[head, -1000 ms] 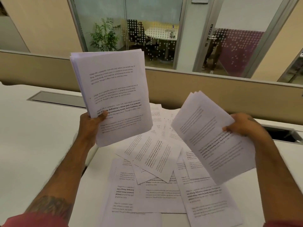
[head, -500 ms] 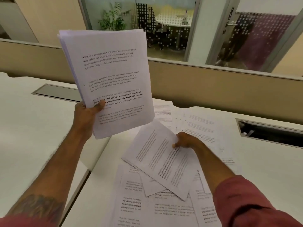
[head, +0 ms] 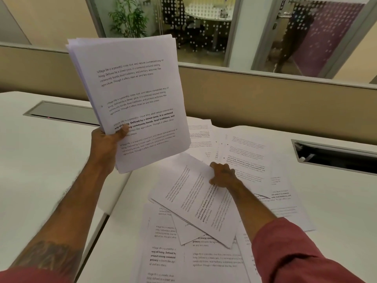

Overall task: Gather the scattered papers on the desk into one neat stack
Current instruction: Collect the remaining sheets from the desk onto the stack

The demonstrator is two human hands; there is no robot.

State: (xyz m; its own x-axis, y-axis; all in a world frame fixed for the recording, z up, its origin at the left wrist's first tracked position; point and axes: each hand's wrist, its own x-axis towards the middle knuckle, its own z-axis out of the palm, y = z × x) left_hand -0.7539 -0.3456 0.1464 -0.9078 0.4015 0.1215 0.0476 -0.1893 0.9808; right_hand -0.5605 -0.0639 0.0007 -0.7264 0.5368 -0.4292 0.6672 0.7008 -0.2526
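Loose white printed sheets litter the pale desk at lower centre. My right hand, mid-frame, pinches a thin angled bundle of sheets; left hand grips the thick gathered paper stack, upper left. Mid-gather. Next: lift bundle w/ care, merge into stack.

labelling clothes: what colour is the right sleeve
Dusty pinkish red, plain; the right sleeve shows best in the head view.

A thick stack of printed papers stands upright, raised above the counter. Loose printed sheets lie overlapping and askew, fanned across the counter below the stack.
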